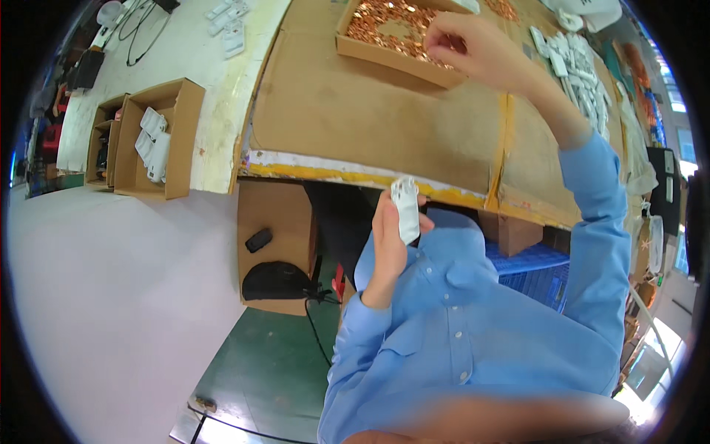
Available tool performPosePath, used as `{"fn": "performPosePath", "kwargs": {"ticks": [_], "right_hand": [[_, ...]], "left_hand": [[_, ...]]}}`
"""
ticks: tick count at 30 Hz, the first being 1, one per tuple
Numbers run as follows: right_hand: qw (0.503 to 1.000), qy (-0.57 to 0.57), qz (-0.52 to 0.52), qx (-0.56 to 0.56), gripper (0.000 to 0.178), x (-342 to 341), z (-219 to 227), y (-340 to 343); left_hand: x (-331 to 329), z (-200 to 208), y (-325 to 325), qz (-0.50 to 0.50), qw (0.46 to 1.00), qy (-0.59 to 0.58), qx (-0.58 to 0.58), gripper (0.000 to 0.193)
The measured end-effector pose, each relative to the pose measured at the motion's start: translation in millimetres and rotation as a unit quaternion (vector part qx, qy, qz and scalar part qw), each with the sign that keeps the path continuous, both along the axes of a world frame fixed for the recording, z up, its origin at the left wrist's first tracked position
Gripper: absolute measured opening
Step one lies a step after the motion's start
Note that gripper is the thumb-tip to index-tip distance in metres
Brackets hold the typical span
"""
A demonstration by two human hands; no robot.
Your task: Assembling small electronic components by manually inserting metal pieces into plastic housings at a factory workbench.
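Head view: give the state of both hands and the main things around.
Left hand: closed on white part
White part: held
Right hand: fingers curled at shallow box; grip unclear
Shallow box: open
Copper-coloured pieces: loose in shallow box
Left cardboard box: open, holding white pieces
Right-side white pile: heaped, loose

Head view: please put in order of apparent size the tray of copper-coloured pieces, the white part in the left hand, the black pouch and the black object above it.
Largest to smallest:
1. Tray, cut off by the frame
2. Black pouch
3. White part, likely nearer the camera
4. Black object
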State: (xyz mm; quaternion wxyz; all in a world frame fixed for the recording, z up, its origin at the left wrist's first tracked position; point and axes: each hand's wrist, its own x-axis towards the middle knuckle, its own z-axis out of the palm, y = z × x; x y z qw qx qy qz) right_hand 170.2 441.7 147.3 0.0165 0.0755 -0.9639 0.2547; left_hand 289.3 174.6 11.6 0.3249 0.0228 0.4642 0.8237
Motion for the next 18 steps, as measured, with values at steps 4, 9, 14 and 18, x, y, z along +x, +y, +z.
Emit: {"fn": "performPosePath", "kwargs": {"ticks": [4,9,14,18], "right_hand": [[0.995,0.022,0.064,-0.068,0.008,106.4,12.1,-48.6],[0.992,0.089,0.06,-0.068,0.014,179.9,-23.5,-79.0],[0.989,0.133,-0.039,-0.044,0.015,210.6,-35.5,-82.4],[0.982,0.171,-0.049,-0.061,0.016,228.5,-39.9,-79.8]], "left_hand": [[4.4,18.2,16.1,-0.046,0.999,-0.016,0.025,0.055],[26.4,31.9,31.4,-0.054,0.998,0.019,0.0,0.05],[54.5,47.8,37.0,-0.044,0.994,0.09,-0.046,0.049],[67.7,54.4,38.0,-0.08,0.986,0.14,-0.051,0.048]]}}
